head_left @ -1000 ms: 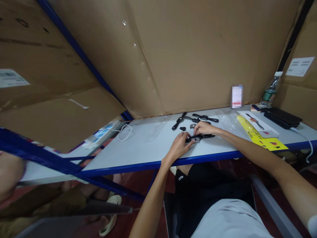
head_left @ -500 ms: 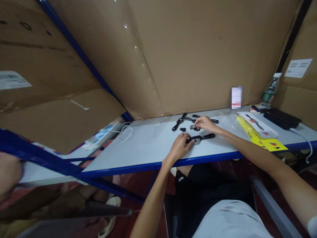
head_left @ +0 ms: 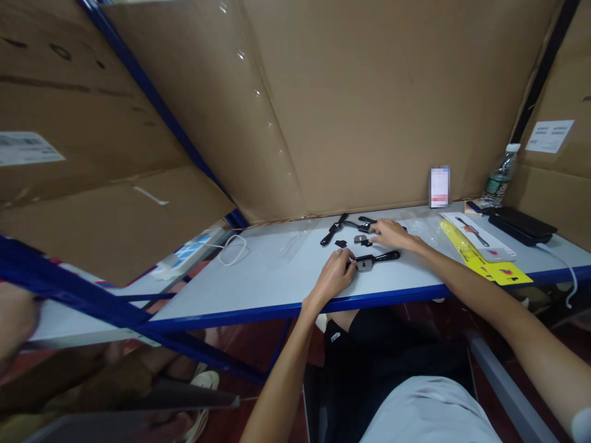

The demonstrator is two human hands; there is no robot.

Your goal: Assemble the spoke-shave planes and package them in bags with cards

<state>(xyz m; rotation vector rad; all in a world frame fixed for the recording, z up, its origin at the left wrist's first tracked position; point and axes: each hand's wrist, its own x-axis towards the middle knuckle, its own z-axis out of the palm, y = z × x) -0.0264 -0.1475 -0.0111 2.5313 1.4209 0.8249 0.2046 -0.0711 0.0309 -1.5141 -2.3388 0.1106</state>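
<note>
My left hand (head_left: 335, 275) rests on the white table (head_left: 258, 280), its fingers curled onto the near end of a black watch with a grey case (head_left: 375, 259) that lies flat. My right hand (head_left: 391, 234) is farther back, fingers bent over small parts: a grey watch case (head_left: 359, 239) and a black strap piece (head_left: 367, 243). What those fingers grip is hidden. Another small black piece (head_left: 340, 243) lies left of them. Behind lie loose black straps (head_left: 334, 229).
A yellow package (head_left: 480, 257) and a white watch box (head_left: 478, 237) lie to the right, with a black case (head_left: 519, 224) and a water bottle (head_left: 497, 176) behind. A white cable (head_left: 233, 248) and clear plastic bag (head_left: 290, 244) lie left. Cardboard (head_left: 369, 104) walls the back.
My right hand left the black watch and moved back to the small parts behind it. My left hand stays on the watch's near end.
</note>
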